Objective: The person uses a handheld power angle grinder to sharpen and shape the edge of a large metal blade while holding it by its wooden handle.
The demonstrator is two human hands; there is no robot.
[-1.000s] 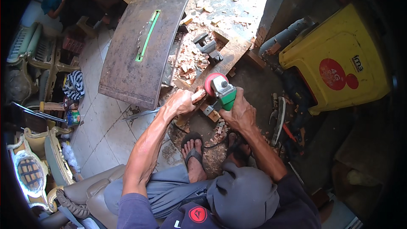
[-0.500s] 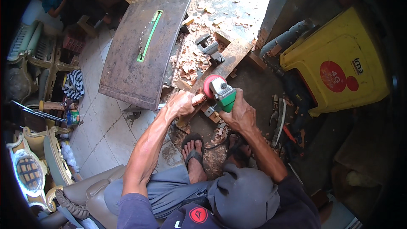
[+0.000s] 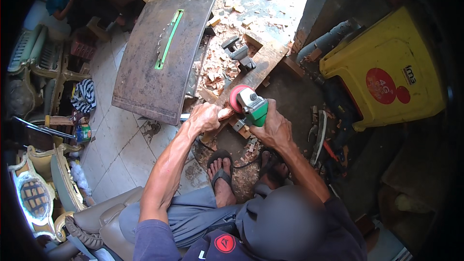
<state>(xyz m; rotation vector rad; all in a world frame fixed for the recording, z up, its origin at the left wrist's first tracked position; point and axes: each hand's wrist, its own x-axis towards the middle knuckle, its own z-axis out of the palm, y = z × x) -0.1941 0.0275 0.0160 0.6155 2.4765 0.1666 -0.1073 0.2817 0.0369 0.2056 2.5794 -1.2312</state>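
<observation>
A green angle grinder (image 3: 258,111) with a red disc (image 3: 235,98) is in my right hand (image 3: 275,129), whose fingers wrap round its green body. Closed round a small, rough reddish-brown piece of wood (image 3: 225,113), my left hand (image 3: 204,118) keeps its end right against the disc's edge. Most of the wood is hidden by the left fingers. Both hands are above the near end of a wooden plank (image 3: 267,64). On that plank, farther off, sits a dark metal clamp or vise (image 3: 239,54).
Left of my hands stands a brown-topped table saw (image 3: 140,63), its toothed blade (image 3: 162,38) rising from a green-edged slot. Wood chips (image 3: 223,73) cover the bench. A yellow plastic stool (image 3: 415,101) lies tipped at right, near a dark power tool (image 3: 342,111). My sandalled foot (image 3: 222,176) is below.
Both hands keep their grips, and the disc stays against the wood. The grinder and wood have shifted only very slightly.
</observation>
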